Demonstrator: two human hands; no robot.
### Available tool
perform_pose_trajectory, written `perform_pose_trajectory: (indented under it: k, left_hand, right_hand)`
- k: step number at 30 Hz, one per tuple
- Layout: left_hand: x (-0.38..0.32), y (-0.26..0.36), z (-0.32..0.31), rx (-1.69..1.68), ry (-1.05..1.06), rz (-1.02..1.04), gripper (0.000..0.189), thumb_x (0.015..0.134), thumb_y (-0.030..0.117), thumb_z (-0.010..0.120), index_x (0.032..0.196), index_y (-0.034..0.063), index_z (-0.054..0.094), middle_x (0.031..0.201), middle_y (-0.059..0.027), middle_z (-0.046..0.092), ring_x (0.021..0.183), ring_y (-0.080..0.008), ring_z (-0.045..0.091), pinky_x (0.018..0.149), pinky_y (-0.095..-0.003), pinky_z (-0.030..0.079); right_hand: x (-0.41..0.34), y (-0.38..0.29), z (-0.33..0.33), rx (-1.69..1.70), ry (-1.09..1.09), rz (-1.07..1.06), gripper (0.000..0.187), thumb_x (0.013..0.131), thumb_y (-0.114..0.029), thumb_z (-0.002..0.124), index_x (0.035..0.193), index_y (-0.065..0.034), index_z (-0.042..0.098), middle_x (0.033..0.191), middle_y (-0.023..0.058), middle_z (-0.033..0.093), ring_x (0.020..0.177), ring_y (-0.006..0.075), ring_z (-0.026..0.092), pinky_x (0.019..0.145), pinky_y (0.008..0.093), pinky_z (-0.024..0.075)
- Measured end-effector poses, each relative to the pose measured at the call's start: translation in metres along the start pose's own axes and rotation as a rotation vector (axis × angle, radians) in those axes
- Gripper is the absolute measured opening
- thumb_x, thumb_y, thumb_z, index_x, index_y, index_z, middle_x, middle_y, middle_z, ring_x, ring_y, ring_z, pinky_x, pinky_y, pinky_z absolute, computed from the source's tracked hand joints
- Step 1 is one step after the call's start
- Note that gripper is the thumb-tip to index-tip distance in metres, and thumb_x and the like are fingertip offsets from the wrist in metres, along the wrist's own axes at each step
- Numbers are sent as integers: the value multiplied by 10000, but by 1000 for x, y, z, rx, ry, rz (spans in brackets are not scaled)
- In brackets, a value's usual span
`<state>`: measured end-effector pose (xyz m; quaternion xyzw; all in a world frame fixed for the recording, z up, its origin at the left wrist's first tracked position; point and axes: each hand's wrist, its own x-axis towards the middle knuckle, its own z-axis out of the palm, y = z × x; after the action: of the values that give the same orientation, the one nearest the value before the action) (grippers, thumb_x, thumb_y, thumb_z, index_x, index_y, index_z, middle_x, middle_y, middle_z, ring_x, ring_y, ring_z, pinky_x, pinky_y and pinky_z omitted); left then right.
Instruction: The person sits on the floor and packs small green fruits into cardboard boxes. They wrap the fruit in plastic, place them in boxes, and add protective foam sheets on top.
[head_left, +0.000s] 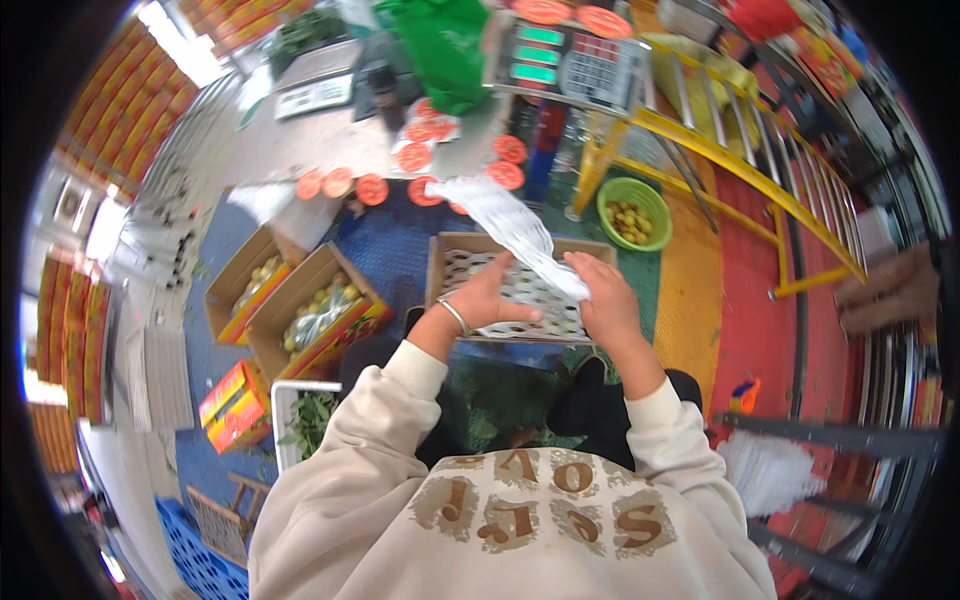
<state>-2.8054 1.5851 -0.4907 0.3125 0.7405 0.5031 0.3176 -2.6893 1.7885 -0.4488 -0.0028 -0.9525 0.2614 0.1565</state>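
Note:
An open cardboard box (465, 241) sits on the floor before me, with white foam netting (555, 319) spread inside it. My right hand (604, 292) pinches the end of a long piece of white foam net (502, 214), which stretches up and left past the box's far edge. Over the left part of the box is my left hand (484, 298), thumb and fingers apart and nothing in its grasp; whether it touches the netting I cannot tell. What lies under the netting is mostly hidden.
Left stand two cartons (259, 336) of round yellow-green fruit, one partly bagged in plastic. A green basin (652, 238) holds more fruit at right, beside a yellow metal rack (757, 176). Beyond the box stands a digital scale (600, 71). A white crate (281, 386) holds green leaves.

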Motion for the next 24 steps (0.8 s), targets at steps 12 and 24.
perform_pose_trajectory:
  k: [12, 24]
  left_hand:
    - [-220, -22, -193, 841, 1644, 284, 384, 785, 100, 680, 1160, 41, 618, 1024, -114, 678, 913, -273, 648, 778, -381, 497]
    - [-237, -306, -234, 911, 424, -914, 297, 881, 119, 501, 1129, 155, 662, 1223, -125, 620, 1138, -310, 583, 902, -486, 470]
  right_hand:
    - [-6, -112, -16, 117, -150, -288, 534, 750, -139, 725, 1245, -27, 559, 1310, 175, 545, 1216, 359, 497, 1041, 439, 372]
    - [-194, 79, -119, -242, 80, 697, 264, 910, -90, 581, 1138, 40, 614, 1060, 158, 671, 991, 233, 638, 873, 324, 483]
